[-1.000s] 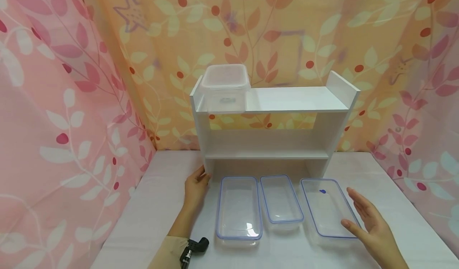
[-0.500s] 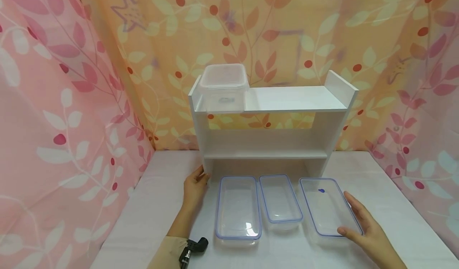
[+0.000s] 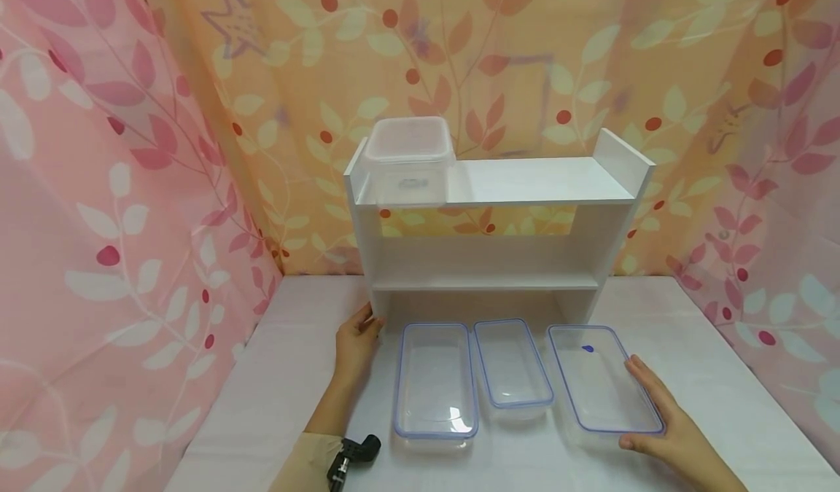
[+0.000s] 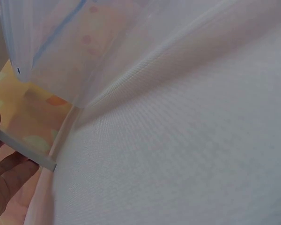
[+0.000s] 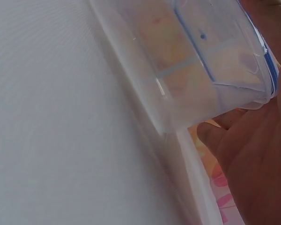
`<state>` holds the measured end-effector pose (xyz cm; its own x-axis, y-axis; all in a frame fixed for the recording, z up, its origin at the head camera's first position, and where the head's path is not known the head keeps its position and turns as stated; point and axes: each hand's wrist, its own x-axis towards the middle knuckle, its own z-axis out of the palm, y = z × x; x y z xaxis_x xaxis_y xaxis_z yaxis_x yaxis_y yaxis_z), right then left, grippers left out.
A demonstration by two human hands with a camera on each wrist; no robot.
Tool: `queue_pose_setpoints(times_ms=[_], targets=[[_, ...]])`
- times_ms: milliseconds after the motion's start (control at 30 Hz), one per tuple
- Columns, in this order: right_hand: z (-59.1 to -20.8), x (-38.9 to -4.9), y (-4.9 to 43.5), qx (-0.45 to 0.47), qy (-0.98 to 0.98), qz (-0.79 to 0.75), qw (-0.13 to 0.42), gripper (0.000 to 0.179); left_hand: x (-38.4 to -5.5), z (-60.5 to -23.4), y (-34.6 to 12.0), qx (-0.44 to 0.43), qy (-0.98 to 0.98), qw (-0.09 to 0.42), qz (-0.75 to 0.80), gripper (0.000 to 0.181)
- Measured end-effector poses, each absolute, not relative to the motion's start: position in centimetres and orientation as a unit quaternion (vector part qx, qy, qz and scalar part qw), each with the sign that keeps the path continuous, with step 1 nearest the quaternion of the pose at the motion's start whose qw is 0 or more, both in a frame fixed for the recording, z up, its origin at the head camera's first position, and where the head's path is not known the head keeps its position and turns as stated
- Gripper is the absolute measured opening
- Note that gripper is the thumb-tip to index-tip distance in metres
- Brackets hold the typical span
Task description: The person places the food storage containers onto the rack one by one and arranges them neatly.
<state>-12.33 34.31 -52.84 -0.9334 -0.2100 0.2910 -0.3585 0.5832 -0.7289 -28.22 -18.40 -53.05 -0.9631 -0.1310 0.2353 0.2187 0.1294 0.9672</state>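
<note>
In the head view my left hand (image 3: 356, 346) holds the lower left side of a white shelf unit (image 3: 485, 284). The left wrist view has the thumb and fingers on both faces of a thin white panel (image 4: 25, 152). My right hand (image 3: 676, 423) grips the near right corner of a clear food container (image 3: 604, 390) with a blue rim, its thumb at the near end and its fingers along the right edge. To the left stand a smaller clear container (image 3: 515, 368) and a larger one (image 3: 436, 383), both blue-rimmed.
A lidded clear box (image 3: 410, 164) stands at the left end of the top shelf. The units rest on a white-covered table (image 3: 275, 353). Flowered curtains (image 3: 420, 40) surround it at the back and sides. A black strap-on device (image 3: 354, 455) is on the left wrist.
My right hand has come in from the right onto the right-hand container, and its thumb has dropped from over the lid to the near end. The left hand stays at the shelf.
</note>
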Motion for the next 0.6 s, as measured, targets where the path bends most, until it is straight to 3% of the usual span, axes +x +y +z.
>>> queue_pose_setpoints(times_ms=[367,600], targets=[[-52.99,-12.2,34.25,0.123,-0.876,0.465,0.037,0.114,-28.11,-52.9,-18.3,-0.017,-0.741,0.129,-0.658,0.049],[-53.49,-12.3,34.56,0.133,-0.872,0.469,0.034,0.113,-28.15,-52.96,-18.3,-0.013,-0.741,0.132,-0.658,0.049]])
